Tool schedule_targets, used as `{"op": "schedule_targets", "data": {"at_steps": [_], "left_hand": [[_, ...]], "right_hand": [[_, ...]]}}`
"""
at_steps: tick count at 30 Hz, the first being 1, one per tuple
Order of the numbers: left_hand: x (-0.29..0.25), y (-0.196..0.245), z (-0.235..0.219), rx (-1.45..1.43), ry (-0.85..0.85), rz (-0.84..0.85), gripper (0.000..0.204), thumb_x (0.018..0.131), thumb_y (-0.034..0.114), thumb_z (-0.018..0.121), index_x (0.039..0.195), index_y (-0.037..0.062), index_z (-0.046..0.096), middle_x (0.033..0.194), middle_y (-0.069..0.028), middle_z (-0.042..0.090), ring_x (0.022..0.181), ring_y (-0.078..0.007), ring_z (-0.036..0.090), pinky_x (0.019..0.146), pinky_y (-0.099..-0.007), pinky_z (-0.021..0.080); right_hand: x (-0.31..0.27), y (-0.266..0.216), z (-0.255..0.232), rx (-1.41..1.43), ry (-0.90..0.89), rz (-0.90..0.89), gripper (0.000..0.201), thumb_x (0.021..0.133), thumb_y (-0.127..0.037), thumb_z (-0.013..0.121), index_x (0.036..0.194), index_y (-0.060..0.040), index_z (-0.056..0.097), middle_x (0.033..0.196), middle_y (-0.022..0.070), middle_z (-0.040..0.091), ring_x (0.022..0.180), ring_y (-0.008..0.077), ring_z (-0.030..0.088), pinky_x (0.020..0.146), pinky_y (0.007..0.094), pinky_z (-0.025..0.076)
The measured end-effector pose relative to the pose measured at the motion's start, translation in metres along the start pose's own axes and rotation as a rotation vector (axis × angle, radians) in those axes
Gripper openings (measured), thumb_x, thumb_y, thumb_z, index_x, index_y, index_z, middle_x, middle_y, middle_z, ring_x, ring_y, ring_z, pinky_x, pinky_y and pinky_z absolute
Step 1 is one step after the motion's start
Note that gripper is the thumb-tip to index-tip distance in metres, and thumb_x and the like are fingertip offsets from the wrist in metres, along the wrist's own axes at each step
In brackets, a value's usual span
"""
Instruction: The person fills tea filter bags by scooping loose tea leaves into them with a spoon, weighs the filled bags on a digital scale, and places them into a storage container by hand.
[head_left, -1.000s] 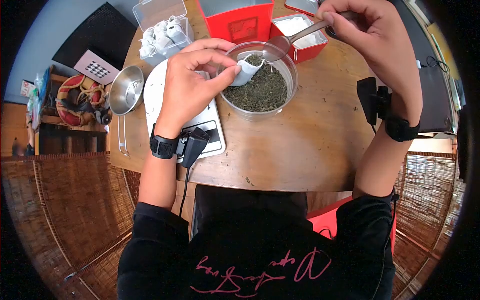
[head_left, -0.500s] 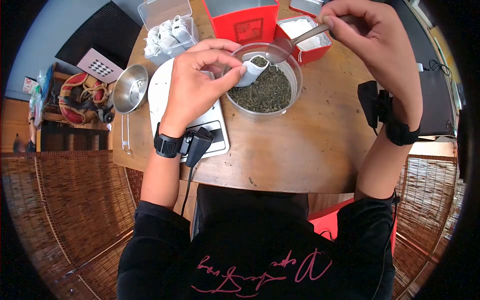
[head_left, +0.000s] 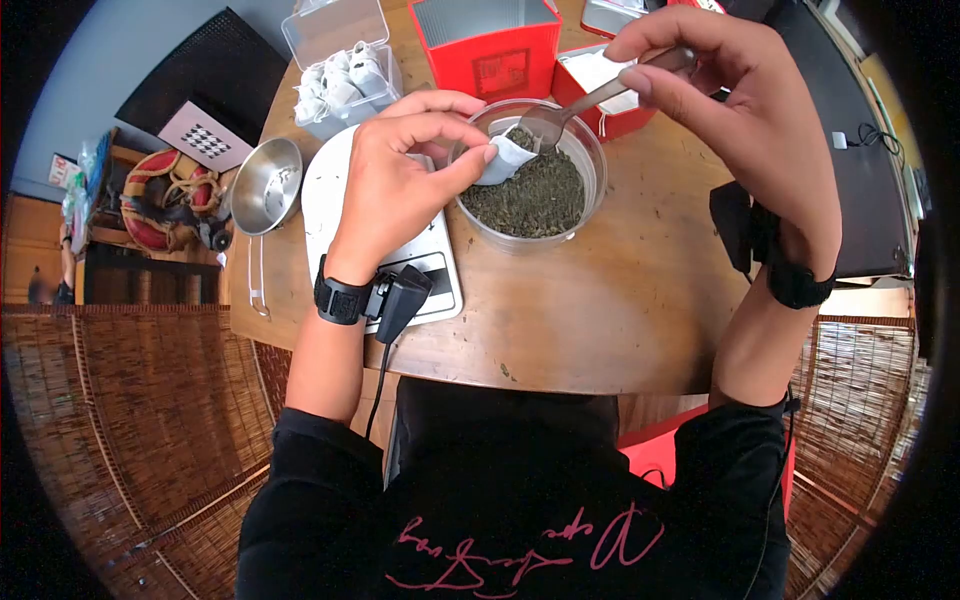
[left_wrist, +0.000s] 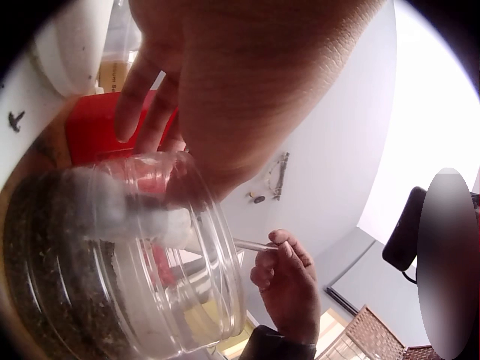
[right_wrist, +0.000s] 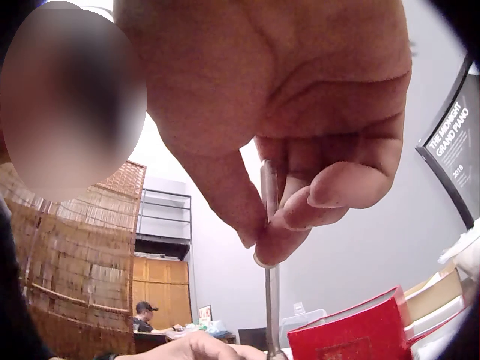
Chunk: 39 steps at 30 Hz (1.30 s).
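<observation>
A small white drawstring bag (head_left: 503,165) with dark dried leaves at its mouth is pinched between thumb and fingers of my left hand (head_left: 400,180). It sits inside a clear round plastic tub (head_left: 598,190), over a bed of dried green leaves (head_left: 530,205). My right hand (head_left: 750,105) grips a metal spoon (head_left: 600,95) by its handle, bowl slanting down to the bag's mouth. In the right wrist view, thumb and fingers close round the spoon handle (right_wrist: 272,300). The left wrist view shows the bag (left_wrist: 150,217) blurred through the tub wall.
A white kitchen scale (head_left: 440,300) lies under my left forearm, beside a steel cup (head_left: 265,185) with a wire handle. Farther back stand a clear box of filled bags (head_left: 345,85), a tall red box (head_left: 490,65) and a smaller red box (head_left: 620,125) of white bags.
The spoon's bowl passed from over the bag to its far right side, then came down to the bag's mouth. My left hand keeps its pinch on the bag, which now tips toward the spoon.
</observation>
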<state>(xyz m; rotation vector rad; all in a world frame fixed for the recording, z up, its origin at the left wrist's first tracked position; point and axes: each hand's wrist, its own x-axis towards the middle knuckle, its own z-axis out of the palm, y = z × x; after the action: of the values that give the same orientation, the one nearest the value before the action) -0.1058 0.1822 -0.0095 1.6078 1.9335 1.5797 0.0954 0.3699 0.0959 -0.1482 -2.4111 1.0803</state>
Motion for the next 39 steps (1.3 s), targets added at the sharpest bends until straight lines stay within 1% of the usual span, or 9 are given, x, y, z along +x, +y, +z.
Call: {"op": "schedule_targets", "data": {"at_steps": [2,5,11,24,27,32,34,36,39], "left_hand": [[-0.001,0.000,0.001,0.003,0.007,-0.022,0.010,0.081,0.006,0.081,0.091,0.0044,0.081,0.114,-0.0065,0.074,0.078,-0.0084,0.065,0.065,-0.0230,0.052],[0.000,-0.001,0.001,-0.001,0.013,-0.034,0.011,0.081,0.006,0.080,0.091,0.0039,0.080,0.115,-0.0064,0.074,0.077,-0.0087,0.065,0.066,-0.0233,0.052],[0.000,0.004,0.000,0.020,0.007,-0.075,0.009,0.081,0.005,0.077,0.089,0.0026,0.078,0.116,-0.0062,0.074,0.078,-0.0096,0.065,0.067,-0.0244,0.053],[0.001,0.006,0.001,0.009,-0.025,-0.031,0.009,0.086,0.004,0.074,0.094,0.0006,0.075,0.117,-0.0070,0.073,0.085,-0.0119,0.066,0.069,-0.0250,0.053],[0.001,0.006,0.000,0.003,-0.026,-0.040,0.009,0.086,0.003,0.074,0.094,0.0002,0.074,0.117,-0.0069,0.073,0.084,-0.0112,0.066,0.068,-0.0246,0.052],[0.001,0.004,0.000,0.010,-0.025,-0.027,0.009,0.085,0.003,0.075,0.094,0.0003,0.075,0.116,-0.0065,0.073,0.081,-0.0104,0.065,0.068,-0.0243,0.052],[0.000,0.004,-0.001,0.019,-0.030,-0.048,0.009,0.085,0.003,0.075,0.094,0.0004,0.075,0.116,-0.0065,0.073,0.081,-0.0106,0.065,0.068,-0.0245,0.052],[0.000,0.003,-0.002,-0.007,-0.052,-0.078,0.009,0.086,0.004,0.076,0.095,0.0025,0.077,0.121,-0.0083,0.072,0.101,-0.0136,0.067,0.080,-0.0275,0.053],[0.001,0.003,0.000,0.033,-0.013,-0.015,0.009,0.084,0.003,0.076,0.093,0.0009,0.076,0.117,-0.0065,0.073,0.081,-0.0104,0.064,0.068,-0.0246,0.052]], "right_hand": [[-0.001,0.000,0.001,-0.177,-0.036,-0.110,0.018,0.101,-0.014,0.068,0.110,0.0010,0.074,0.089,-0.0005,0.068,0.076,0.0054,0.060,0.067,0.0205,0.046],[-0.003,-0.005,0.006,-0.013,-0.097,-0.042,0.016,0.101,-0.006,0.064,0.110,0.0048,0.071,0.097,0.0031,0.069,0.087,0.0103,0.064,0.079,0.0234,0.051],[-0.003,-0.010,-0.012,-0.125,-0.147,-0.097,0.013,0.100,-0.002,0.063,0.109,0.0050,0.069,0.099,0.0069,0.069,0.094,0.0129,0.064,0.084,0.0257,0.049],[-0.005,-0.012,-0.009,0.011,-0.215,-0.125,0.013,0.098,-0.002,0.062,0.105,0.0040,0.072,0.099,0.0100,0.068,0.092,0.0161,0.064,0.079,0.0271,0.048],[-0.005,-0.015,-0.017,-0.154,-0.157,-0.137,0.014,0.098,-0.003,0.062,0.104,0.0042,0.072,0.099,0.0099,0.067,0.090,0.0158,0.064,0.077,0.0266,0.047],[-0.002,-0.010,-0.004,0.028,-0.216,-0.141,0.014,0.098,-0.004,0.062,0.103,0.0045,0.072,0.098,0.0099,0.067,0.090,0.0162,0.065,0.077,0.0272,0.048],[0.000,-0.018,-0.007,-0.125,-0.227,-0.100,0.013,0.098,-0.004,0.063,0.102,0.0042,0.072,0.097,0.0096,0.067,0.090,0.0160,0.065,0.078,0.0270,0.048],[-0.003,-0.014,-0.014,-0.118,-0.184,-0.110,0.013,0.098,-0.005,0.063,0.102,0.0038,0.072,0.097,0.0094,0.067,0.091,0.0156,0.065,0.078,0.0267,0.048],[-0.002,-0.013,-0.010,-0.112,-0.180,-0.114,0.013,0.098,-0.006,0.063,0.102,0.0032,0.072,0.098,0.0091,0.067,0.091,0.0151,0.064,0.078,0.0263,0.048]]}}
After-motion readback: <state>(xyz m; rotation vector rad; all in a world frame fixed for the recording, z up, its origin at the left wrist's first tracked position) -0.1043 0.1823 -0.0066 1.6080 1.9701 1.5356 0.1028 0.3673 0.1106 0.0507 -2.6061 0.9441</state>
